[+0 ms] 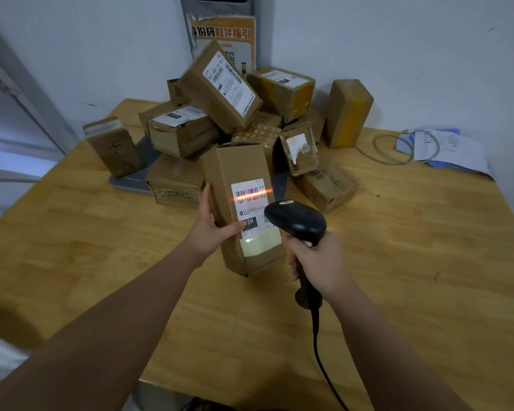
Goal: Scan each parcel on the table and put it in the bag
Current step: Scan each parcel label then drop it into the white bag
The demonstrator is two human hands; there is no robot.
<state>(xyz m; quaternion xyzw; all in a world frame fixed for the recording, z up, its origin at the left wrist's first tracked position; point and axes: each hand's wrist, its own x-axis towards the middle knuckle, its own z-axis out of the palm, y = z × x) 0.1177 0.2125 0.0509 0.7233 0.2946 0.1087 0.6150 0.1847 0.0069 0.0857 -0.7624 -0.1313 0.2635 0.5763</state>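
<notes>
Head view: with left hand (211, 229) gripping parcel (244, 173) and right hand (318, 259) clenched round scanner (297, 221), steady both over table (398, 262) centre, red line (258, 193) crossing entire barcode (245, 191).

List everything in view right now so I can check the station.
Table: one, light wood, fills the view.
Held parcel: one, brown with white label, table centre, red scan line on barcode.
Parcel pile: about a dozen, brown, table back.
Barcode scanner: one, black, corded, facing the label.
Grey platform: one, under pile's left.
Papers: few, white and blue, back right.
Cable loop: one, grey, beside papers.
Poster: one, orange, on wall.
Left hand: fingers grip held parcel.
Right hand: fingers grip scanner.
</notes>
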